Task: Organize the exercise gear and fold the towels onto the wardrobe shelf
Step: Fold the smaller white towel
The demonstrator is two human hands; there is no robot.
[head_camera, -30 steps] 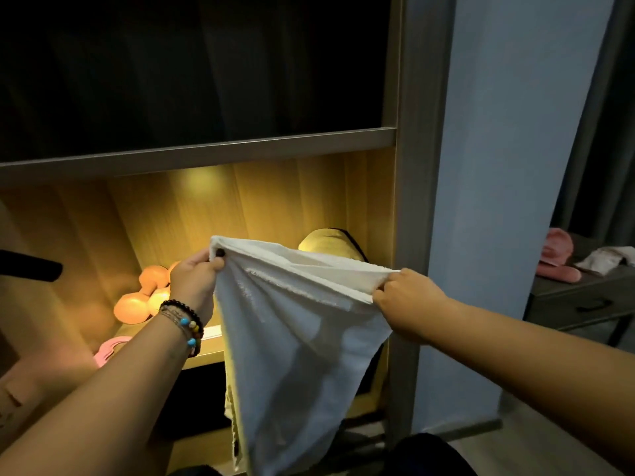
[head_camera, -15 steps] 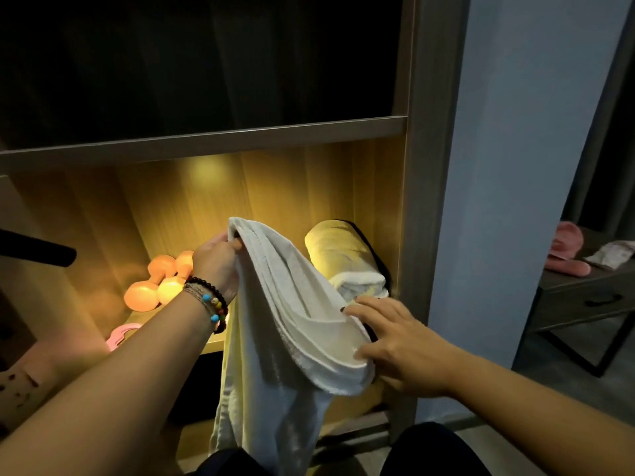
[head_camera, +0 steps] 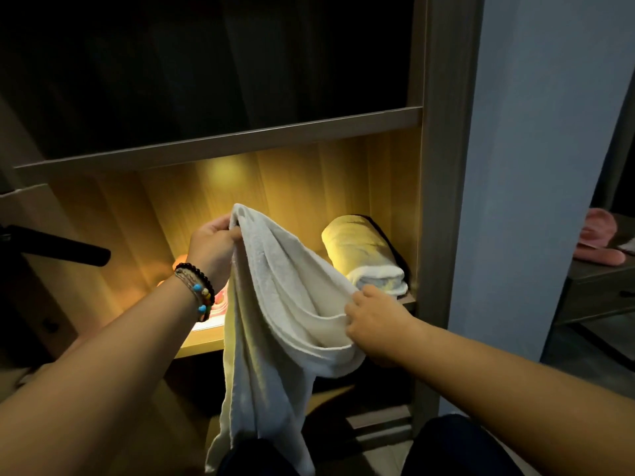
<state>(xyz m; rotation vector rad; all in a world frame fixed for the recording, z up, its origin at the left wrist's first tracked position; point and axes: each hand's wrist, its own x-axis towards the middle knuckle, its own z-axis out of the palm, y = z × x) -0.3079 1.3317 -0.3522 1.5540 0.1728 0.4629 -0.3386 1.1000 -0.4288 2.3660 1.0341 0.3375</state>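
A white towel (head_camera: 275, 321) hangs in front of the lit wardrobe shelf (head_camera: 202, 341). My left hand (head_camera: 213, 249) pinches its top corners, held up high. My right hand (head_camera: 378, 321) grips the drooping fold of the towel lower and to the right. The rest of the cloth hangs down toward my knees. A rolled towel (head_camera: 364, 259) lies on the shelf at the far right, against the side wall. A pink item (head_camera: 220, 302) shows on the shelf behind my left wrist, mostly hidden.
A dark compartment sits above the shelf board (head_camera: 220, 142). A black bar (head_camera: 58, 247) juts in from the left. The wardrobe's side post (head_camera: 443, 201) and a blue wall (head_camera: 536, 166) stand right. A dark side table (head_camera: 598, 286) with pink things (head_camera: 598, 238) is at far right.
A second ago both hands stretched the towel's top edge wide. The right hand let go, dropped, and now grips the lower fold; the left hand holds the corners together.
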